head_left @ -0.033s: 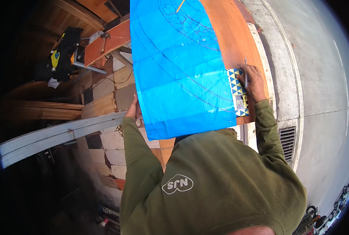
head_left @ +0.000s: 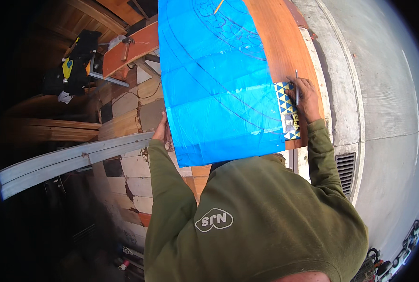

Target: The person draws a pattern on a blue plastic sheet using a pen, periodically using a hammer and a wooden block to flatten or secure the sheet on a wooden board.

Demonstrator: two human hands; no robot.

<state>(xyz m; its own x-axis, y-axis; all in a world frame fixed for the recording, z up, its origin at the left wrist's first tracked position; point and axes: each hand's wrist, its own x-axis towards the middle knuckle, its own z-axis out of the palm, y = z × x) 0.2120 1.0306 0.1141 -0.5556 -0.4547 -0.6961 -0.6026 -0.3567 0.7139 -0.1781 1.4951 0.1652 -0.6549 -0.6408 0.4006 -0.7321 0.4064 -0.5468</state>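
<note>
A large blue plastic sheet [head_left: 219,108], drawn with dark curved lines and scrollwork, covers much of a brown wooden board [head_left: 284,56]. At the sheet's lower left edge, my left hand [head_left: 162,129] holds its margin; some fingers are hidden behind it. My right hand [head_left: 308,101] is closed around a slim grey pen [head_left: 297,87], which points away from me. Its fingers rest by a booklet [head_left: 289,105] patterned with blue, white and yellow triangles, lying along the sheet's right edge. A yellowish pencil [head_left: 219,6] lies on the sheet near the far end.
To the left, a hammer [head_left: 126,47] lies on a reddish bench [head_left: 139,44], with dark clothing [head_left: 78,61] beyond it. A long whitish beam [head_left: 78,157] crosses at left above the patchwork tiled floor [head_left: 136,174]. A drain grate [head_left: 345,171] borders the pavement on the right.
The sheet and board sit very slightly further right in the picture. Both hands keep their places on the sheet's edge and the pen.
</note>
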